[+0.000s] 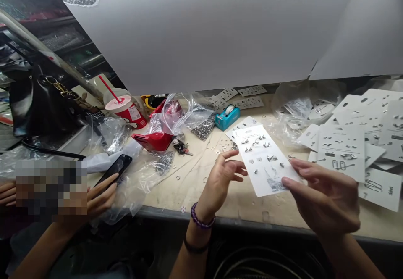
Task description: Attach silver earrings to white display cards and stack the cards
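Between my two hands, a white card of stud earrings point(262, 159) is held up above the table, with a barcode label at its lower end. My left hand point(218, 182), wearing a purple beaded bracelet and a dark band, grips the card's left edge with its fingertips. My right hand point(324, 199) presses on the card's right edge with its thumb and fingers. Behind the card lies a similar white card point(244, 123). At the far left, another person's hand point(100, 195) holds a black smartphone point(116, 169), and a pixelated patch hides part of that area.
Several earring cards point(343, 146) lie stacked at the right, among clear plastic bags point(185, 113). On the workbench point(239, 199) are small metal rings, a teal tape dispenser point(227, 117), keys point(181, 146), a red object point(153, 141), a drink cup point(126, 111) and a black handbag point(40, 102).
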A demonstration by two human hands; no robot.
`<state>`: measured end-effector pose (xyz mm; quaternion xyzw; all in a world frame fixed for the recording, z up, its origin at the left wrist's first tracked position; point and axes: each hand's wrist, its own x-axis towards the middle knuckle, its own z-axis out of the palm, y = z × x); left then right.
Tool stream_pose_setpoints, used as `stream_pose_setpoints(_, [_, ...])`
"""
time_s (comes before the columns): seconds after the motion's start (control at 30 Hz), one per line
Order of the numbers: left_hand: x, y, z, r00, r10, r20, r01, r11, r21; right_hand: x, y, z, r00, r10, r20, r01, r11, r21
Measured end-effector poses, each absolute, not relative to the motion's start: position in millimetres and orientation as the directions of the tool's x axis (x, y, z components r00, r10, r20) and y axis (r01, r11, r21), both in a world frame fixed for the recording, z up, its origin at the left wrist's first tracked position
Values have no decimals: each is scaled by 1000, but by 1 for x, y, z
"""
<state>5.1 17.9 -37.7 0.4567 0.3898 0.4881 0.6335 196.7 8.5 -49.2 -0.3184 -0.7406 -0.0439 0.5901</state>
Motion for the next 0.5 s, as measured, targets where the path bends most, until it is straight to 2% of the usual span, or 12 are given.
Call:
stream_pose_setpoints(0.07, [10, 15, -36, 229, 973, -42, -302, 112, 947, 195, 11, -53, -121, 463, 878, 515, 785, -343])
stream_pose_setpoints(0.2, [18, 12, -37, 172, 985, -21, -332, 78, 940, 192, 16, -59, -224, 503, 835, 574, 760, -304])
stream_pose_setpoints(0.33, [24, 8, -40, 190, 982, 14, -329, 51, 943, 184, 10, -64, -140, 542, 829, 602, 711, -363])
stream_pose_setpoints(0.4, [25, 4, -39, 224, 974, 29, -299, 41, 953, 181, 5, -67, -16, 570, 822, 615, 654, -441])
stream_pose_setpoints(0.5, [26, -3, -33, 333, 941, 61, -199, 8, 980, 190, 4, -69, 421, 615, 667, 457, 492, -741])
